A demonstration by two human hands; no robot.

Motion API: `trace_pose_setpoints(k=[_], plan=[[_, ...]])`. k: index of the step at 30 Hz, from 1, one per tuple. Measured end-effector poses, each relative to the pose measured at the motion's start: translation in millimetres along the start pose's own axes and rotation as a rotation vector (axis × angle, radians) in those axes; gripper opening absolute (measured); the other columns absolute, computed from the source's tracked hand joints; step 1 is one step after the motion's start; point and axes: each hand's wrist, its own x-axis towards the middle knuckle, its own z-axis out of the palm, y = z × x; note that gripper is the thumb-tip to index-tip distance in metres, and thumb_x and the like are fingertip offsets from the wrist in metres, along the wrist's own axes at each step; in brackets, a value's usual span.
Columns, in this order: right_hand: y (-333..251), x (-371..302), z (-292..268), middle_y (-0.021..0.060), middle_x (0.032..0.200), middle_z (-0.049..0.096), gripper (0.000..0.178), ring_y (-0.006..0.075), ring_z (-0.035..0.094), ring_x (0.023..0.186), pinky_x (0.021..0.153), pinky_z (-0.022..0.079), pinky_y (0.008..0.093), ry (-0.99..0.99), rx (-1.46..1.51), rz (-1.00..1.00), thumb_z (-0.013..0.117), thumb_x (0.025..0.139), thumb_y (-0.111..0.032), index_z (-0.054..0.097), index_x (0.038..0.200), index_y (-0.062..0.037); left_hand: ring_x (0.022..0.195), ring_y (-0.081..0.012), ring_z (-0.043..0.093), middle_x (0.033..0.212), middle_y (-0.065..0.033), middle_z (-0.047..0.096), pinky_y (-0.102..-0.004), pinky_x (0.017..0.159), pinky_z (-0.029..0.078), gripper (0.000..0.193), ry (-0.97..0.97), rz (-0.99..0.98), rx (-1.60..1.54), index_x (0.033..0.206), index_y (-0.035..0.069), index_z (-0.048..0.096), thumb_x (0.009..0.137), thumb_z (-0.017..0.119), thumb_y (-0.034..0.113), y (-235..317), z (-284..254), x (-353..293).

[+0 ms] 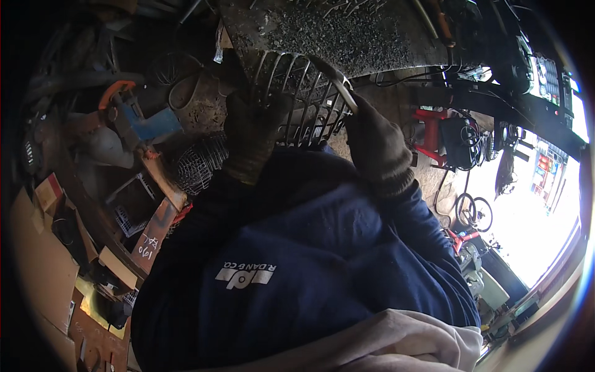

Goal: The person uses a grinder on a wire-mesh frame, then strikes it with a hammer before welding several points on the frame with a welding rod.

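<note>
A metal grate point(302, 80) of several parallel bars, with a curved, paler outer bar along its right side, is held up in front of my chest. My left hand point(255, 127), in a dark work glove, is closed on its left side, the fingers partly lost in shadow. The right side is gripped by my right hand point(381, 142), also gloved, near the lower end of the curved bar. Just beyond the grate's upper end is the near edge of a dark workbench point(328, 34) strewn with black grit. Behind the lower bars the view is cluttered and hard to make out.
Long-handled tools point(437, 25) lie at the bench's far right. A blue and orange machine part point(145, 121) stands on the left, near a roll of wire mesh point(201, 162). Cardboard point(43, 260) is at lower left. Red stands point(429, 136) and a bicycle point(474, 212) are at right.
</note>
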Motion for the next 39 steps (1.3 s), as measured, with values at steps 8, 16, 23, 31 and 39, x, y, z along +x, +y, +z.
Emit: trace_pose_setpoints(k=[8, 16, 23, 31, 39], plan=[[-3, 3, -1, 0.0146, 0.085, 0.068, 0.033, 0.0293, 0.07, 0.074, 0.066, 0.054, 0.0408, -0.016, 0.042, 0.033, 0.057, 0.094, -0.018, 0.056, 0.126, -0.01, 0.059, -0.0068, 0.058, 0.079, -0.0042, 0.064, -0.0236, 0.05, 0.046, 0.038, -0.018, -0.012, 0.217, 0.105, 0.001, 0.05, 0.086, 0.073, 0.024, 1, -4, 0], [4, -3, 1, 0.0144, 0.083, 0.068, 0.034, 0.023, 0.071, 0.071, 0.064, 0.056, 0.0379, 0.016, 0.04, 0.05, 0.057, 0.095, -0.02, 0.055, 0.127, -0.0083, 0.058, -0.0071, 0.058, 0.077, -0.0041, 0.065, -0.0233, 0.049, 0.046, 0.036, -0.005, -0.017, 0.124, 0.103, 0.002, 0.052, 0.085, 0.073, 0.025, 7, -3, 0], [-2, -5, -5, 0.0126, 0.079, 0.068, 0.035, 0.0186, 0.07, 0.068, 0.062, 0.055, 0.0352, -0.018, 0.205, 0.141, 0.055, 0.097, -0.021, 0.054, 0.13, -0.0086, 0.057, -0.008, 0.058, 0.075, -0.0029, 0.063, -0.0245, 0.048, 0.046, 0.035, 0.009, 0.006, 0.158, 0.101, 0.001, 0.053, 0.085, 0.073, 0.024, -5, -5, 2], [-3, -4, -4, 0.0112, 0.08, 0.068, 0.034, 0.017, 0.069, 0.067, 0.06, 0.054, 0.0328, -0.006, 0.219, 0.154, 0.056, 0.098, -0.023, 0.056, 0.128, -0.0074, 0.087, -0.0183, 0.063, 0.098, -0.0104, 0.065, -0.0354, 0.078, 0.051, 0.06, -0.015, -0.179, 0.115, 0.107, -0.001, 0.052, 0.075, 0.081, 0.041, 13, -3, 0], [0, -6, -4, 0.0067, 0.082, 0.066, 0.035, 0.0108, 0.063, 0.062, 0.056, 0.051, 0.029, 0.014, 0.284, 0.195, 0.057, 0.098, -0.023, 0.056, 0.129, -0.0062, 0.084, -0.0147, 0.06, 0.093, -0.0079, 0.063, -0.033, 0.074, 0.051, 0.056, -0.034, -0.163, 0.154, 0.102, 0.0, 0.052, 0.075, 0.081, 0.04, 1, -6, 3]])
